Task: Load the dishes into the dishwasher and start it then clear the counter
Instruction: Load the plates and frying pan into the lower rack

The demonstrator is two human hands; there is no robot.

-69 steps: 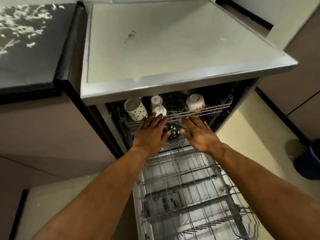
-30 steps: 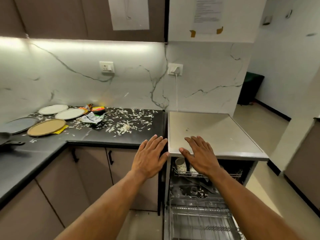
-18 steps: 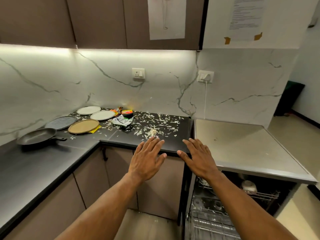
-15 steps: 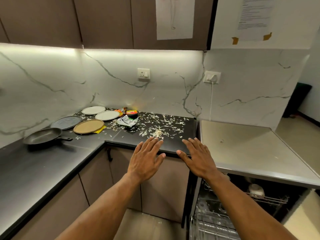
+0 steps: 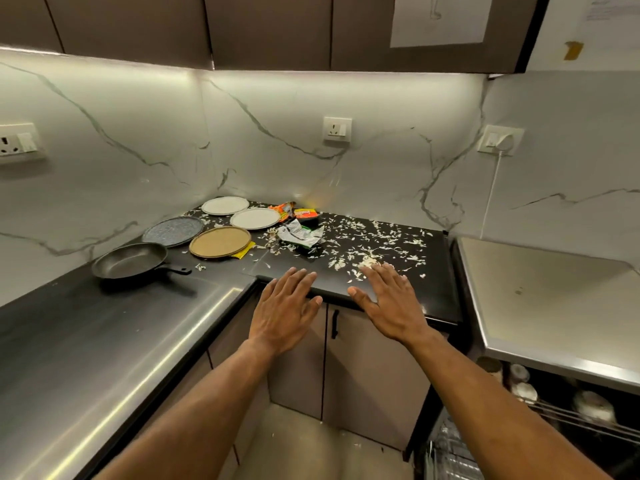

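On the black counter (image 5: 398, 285) in the corner lie two white plates (image 5: 225, 205) (image 5: 255, 218), a grey plate (image 5: 173, 231) and a tan plate (image 5: 220, 242). A black frying pan (image 5: 130, 260) sits to their left. My left hand (image 5: 284, 308) and my right hand (image 5: 389, 301) hover flat with straight fingers at the counter's front edge, holding nothing. The open dishwasher (image 5: 554, 323) is at the right, with cups (image 5: 594, 405) on its upper rack (image 5: 571, 415).
Crumpled wrappers (image 5: 300, 230) and scattered white scraps (image 5: 367, 251) cover the counter's right part. A yellow cloth (image 5: 244, 252) peeks from under the tan plate. Wall sockets (image 5: 337, 128) and a plugged cable (image 5: 491, 188) are on the marble backsplash. Cabinets hang overhead.
My view has swung from the dishwasher racks up and left to the counter corner. Both hands left the upper rack and now hover at the counter edge, still flat and holding nothing.
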